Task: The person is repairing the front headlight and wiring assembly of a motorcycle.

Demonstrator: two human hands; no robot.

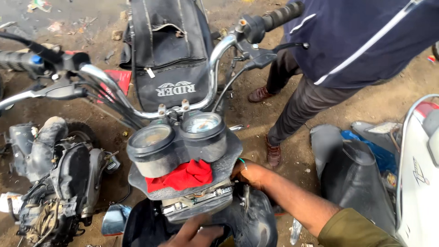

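Headlight shell (249, 219), black and glossy, is sitting at bottom centre of the frame under the twin gauges (176, 139), its lower edge cut off by the frame. Right hand (247, 174) is reaching in from lower right, fingers going behind the gauge bracket (224, 167) above the shell; fingertips are hidden, so can't tell whether it is clenching anything. Left hand (194, 233) is lying flat on the shell's front at the bottom edge, fingers spread, not clenched, partly cropped. Red rag (183, 176) is hanging under the gauges. Chrome handlebar (210, 73) is running across the upper frame. Black tank bag (167, 50) is sitting at top centre. Another person's legs (297, 100) are standing at upper right, torso cut off. Stripped engine (55, 183) is lying on the dirt ground (256, 119) at lower left, detail hard to make out. White scooter (418, 174) is clipped at the right edge.
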